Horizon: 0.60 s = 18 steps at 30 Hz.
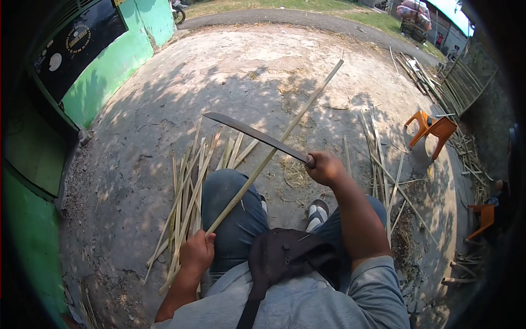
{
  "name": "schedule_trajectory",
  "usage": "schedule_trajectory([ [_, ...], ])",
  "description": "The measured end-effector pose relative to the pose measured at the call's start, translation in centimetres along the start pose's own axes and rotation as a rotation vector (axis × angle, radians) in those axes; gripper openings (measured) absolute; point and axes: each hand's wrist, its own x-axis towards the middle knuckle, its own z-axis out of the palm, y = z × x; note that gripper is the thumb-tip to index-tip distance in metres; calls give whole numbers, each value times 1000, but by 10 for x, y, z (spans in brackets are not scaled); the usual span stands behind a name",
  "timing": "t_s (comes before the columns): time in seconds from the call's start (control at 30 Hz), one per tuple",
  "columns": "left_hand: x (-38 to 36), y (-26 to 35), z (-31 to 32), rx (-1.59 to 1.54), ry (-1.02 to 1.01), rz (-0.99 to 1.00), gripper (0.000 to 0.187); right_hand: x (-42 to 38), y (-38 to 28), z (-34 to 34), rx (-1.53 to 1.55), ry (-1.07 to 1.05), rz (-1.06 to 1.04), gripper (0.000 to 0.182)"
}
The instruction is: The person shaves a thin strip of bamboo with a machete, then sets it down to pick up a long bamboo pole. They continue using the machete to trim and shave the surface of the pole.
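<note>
My left hand (197,251) is closed round the lower end of a long bamboo strip (308,103), which slants up and away to the right across my left knee. In my right hand (326,169) is the handle of a machete (246,130). Its long dark blade points left and crosses over the strip around the middle of its length. Beside my left leg lies a pile of split bamboo strips (186,203). More bamboo strips (382,159) lie on the ground past my right knee.
An orange plastic stool (433,131) stands to the right, with another orange seat (482,219) nearer. Bamboo poles and a slatted panel (466,82) line the right edge. A green wall (109,77) runs along the left. Shavings (295,172) litter the concrete ahead of my feet.
</note>
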Motion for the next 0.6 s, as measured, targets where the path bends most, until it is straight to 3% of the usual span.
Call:
schedule_trajectory([
  [0.13,-1,5,-7,-15,4,-2,50,-5,-29,10,-171,-130,-181,18],
  [0.23,-2,2,0,-5,38,-4,50,8,-15,3,-156,-158,-84,18],
  [0.3,-1,-2,5,11,65,-2,50,19,6,4,132,-181,124,22],
  [0.37,-1,-3,10,26,83,3,50,23,17,0,192,-200,189,20],
  [0.57,-1,-6,14,-10,72,23,51,3,-15,-5,155,-101,78,18],
  [0.6,-1,-6,15,-16,67,23,51,-1,-18,-1,112,-54,-50,15],
])
